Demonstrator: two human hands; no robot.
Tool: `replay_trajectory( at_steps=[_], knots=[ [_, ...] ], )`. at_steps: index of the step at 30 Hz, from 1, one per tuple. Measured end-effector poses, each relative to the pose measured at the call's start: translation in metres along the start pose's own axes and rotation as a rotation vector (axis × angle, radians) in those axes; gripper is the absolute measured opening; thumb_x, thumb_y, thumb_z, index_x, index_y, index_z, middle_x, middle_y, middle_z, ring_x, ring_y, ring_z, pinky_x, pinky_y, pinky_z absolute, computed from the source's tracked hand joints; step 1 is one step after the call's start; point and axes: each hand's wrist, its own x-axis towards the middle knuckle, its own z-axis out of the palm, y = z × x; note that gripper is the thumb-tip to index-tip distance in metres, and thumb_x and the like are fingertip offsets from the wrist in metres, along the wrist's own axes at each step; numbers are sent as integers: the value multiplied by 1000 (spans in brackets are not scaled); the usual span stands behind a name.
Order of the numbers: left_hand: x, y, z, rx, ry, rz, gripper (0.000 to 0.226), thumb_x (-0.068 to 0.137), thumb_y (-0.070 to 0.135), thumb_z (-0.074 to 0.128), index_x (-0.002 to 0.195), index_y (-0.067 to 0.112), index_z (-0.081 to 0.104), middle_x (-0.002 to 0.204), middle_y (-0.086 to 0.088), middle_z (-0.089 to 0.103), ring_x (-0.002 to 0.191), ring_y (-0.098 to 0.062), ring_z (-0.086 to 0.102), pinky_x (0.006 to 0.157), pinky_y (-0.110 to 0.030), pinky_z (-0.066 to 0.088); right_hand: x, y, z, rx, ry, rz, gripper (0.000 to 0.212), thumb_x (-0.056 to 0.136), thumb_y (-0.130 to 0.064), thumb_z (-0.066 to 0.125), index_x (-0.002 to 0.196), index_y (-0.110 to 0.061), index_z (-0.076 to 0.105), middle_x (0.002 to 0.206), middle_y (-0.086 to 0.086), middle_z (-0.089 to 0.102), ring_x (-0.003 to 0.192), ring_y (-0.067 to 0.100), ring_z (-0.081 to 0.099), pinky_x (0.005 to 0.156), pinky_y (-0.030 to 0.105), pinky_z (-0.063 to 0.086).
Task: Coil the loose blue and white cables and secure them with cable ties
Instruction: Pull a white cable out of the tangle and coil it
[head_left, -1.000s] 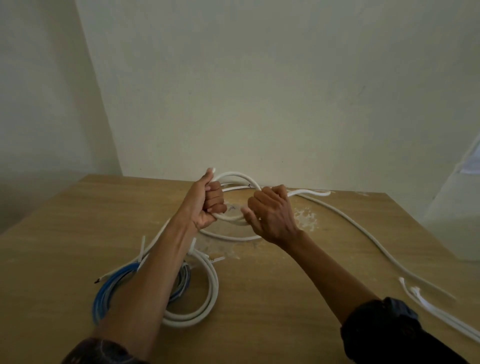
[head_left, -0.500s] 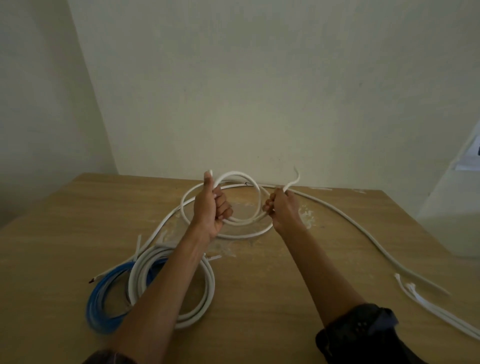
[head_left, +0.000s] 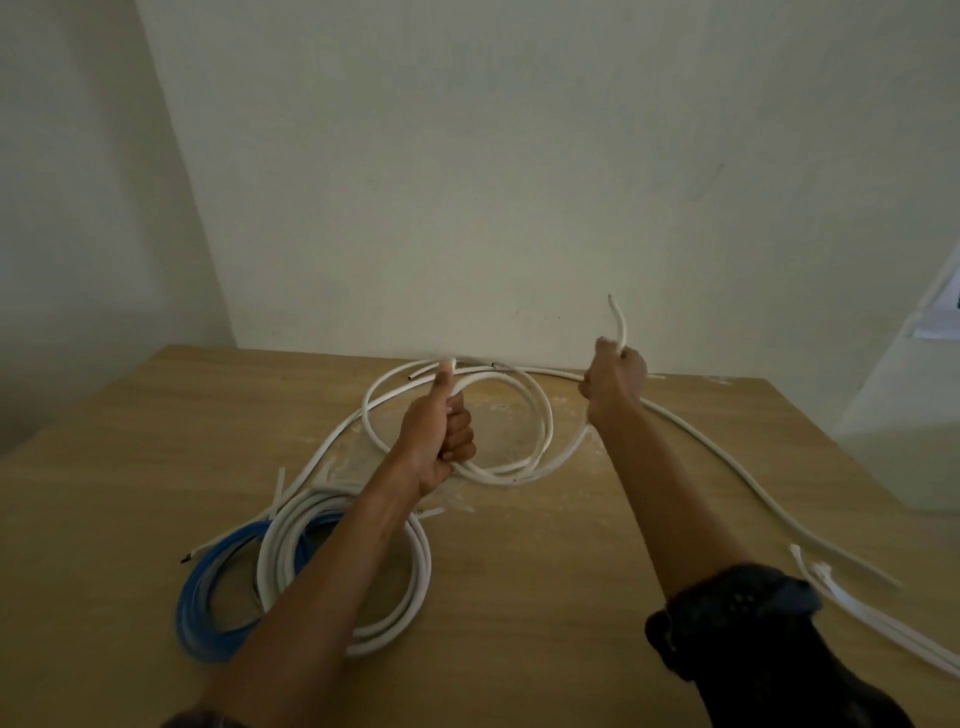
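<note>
My left hand (head_left: 441, 441) is closed around a small loop of loose white cable (head_left: 540, 415) above the far middle of the wooden table (head_left: 545, 597). My right hand (head_left: 615, 376) grips the same cable farther right, and its free end sticks up above the fist. Nearer to me on the left, under my left forearm, lies a finished white coil (head_left: 415, 587). It overlaps a blue coil (head_left: 200, 597).
A long white cable (head_left: 737, 467) trails from my right hand across the table toward the right edge. White cable ties (head_left: 852, 608) lie near the right edge. A wall stands right behind the table's far edge.
My hands have moved apart. The right hand pulled the cable end to the right and upward, and the loop held in the left hand has grown wider.
</note>
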Motion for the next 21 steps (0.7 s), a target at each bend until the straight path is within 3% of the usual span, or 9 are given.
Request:
replay_trajectory(
  at_steps=[2, 5, 8, 10, 14, 17, 21],
  knots=[
    [2, -3, 7, 30, -33, -40, 55, 97, 61, 46, 60, 24, 29, 47, 6, 18, 36, -9, 14, 37, -20, 16, -13, 3, 2, -153, 10, -381, 28, 105, -35, 52, 101, -9, 61, 73, -4, 54, 63, 9, 51, 53, 23, 41],
    [3, -3, 12, -19, -73, -133, 55, 99, 60, 44, 60, 24, 28, 46, 7, 16, 35, -7, 14, 36, -20, 15, -36, 1, 2, -223, -140, -832, 27, 107, -31, 50, 88, -12, 58, 63, -13, 47, 50, 1, 43, 46, 13, 28],
    [1, -5, 10, -63, -133, -234, 55, 101, 57, 43, 60, 24, 30, 46, 8, 17, 35, -7, 16, 37, -20, 15, -55, 6, 5, -349, -351, -1126, 35, 108, -35, 41, 86, -16, 59, 55, -16, 42, 42, 1, 42, 43, 12, 26],
    [-1, -6, 8, -74, -193, -265, 53, 102, 53, 44, 59, 23, 33, 46, 8, 19, 35, -7, 17, 39, -21, 14, -63, 13, 4, -460, -455, -1296, 48, 108, -45, 30, 83, -17, 59, 55, -13, 43, 42, 4, 38, 41, 20, 28],
    [-7, -6, 5, -105, -321, -282, 51, 97, 49, 51, 55, 20, 42, 46, 6, 25, 39, -8, 16, 46, -24, 13, -67, 27, -8, -546, -568, -1626, 41, 109, -31, 37, 87, -14, 67, 63, -4, 57, 48, 10, 40, 40, 27, 32],
    [-11, -10, 7, -100, -377, -275, 55, 98, 52, 52, 55, 18, 45, 45, 5, 28, 44, -10, 15, 50, -27, 15, -64, 35, -12, -559, -570, -1736, 27, 106, -27, 44, 92, -15, 64, 68, 1, 62, 51, 17, 49, 42, 30, 37],
    [-11, -2, 8, -23, -381, -252, 57, 93, 63, 51, 57, 19, 44, 54, 3, 17, 46, -11, 13, 50, -26, 15, -63, 38, -12, -552, -541, -1598, 31, 104, -23, 47, 79, -10, 61, 70, 4, 54, 57, 18, 46, 47, 39, 42]
  ],
)
